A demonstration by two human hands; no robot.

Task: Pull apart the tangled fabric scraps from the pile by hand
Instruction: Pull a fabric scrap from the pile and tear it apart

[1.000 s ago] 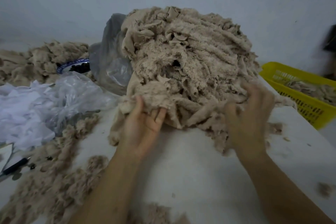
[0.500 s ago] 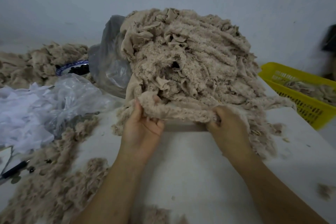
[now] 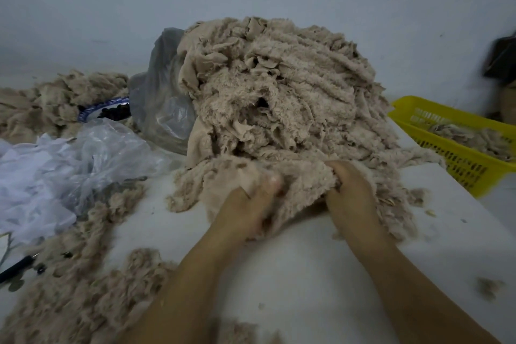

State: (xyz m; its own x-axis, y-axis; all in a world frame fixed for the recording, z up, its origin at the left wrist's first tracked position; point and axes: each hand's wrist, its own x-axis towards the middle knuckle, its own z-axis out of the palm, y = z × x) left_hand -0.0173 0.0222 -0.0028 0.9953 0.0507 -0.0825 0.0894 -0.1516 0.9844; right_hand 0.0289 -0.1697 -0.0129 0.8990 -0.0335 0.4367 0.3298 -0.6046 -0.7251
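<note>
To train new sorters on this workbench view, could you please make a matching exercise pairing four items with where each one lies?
Things:
1. yellow basket
2. pen
3. blue-rimmed dish
4. grey plastic bag

Places:
A. leaning against the left side of the scrap pile
B. at the far left edge, nearest the camera
C. at the far right
D. at the back left, behind the white plastic

Pairs: 1-C, 2-B, 3-D, 4-A.
</note>
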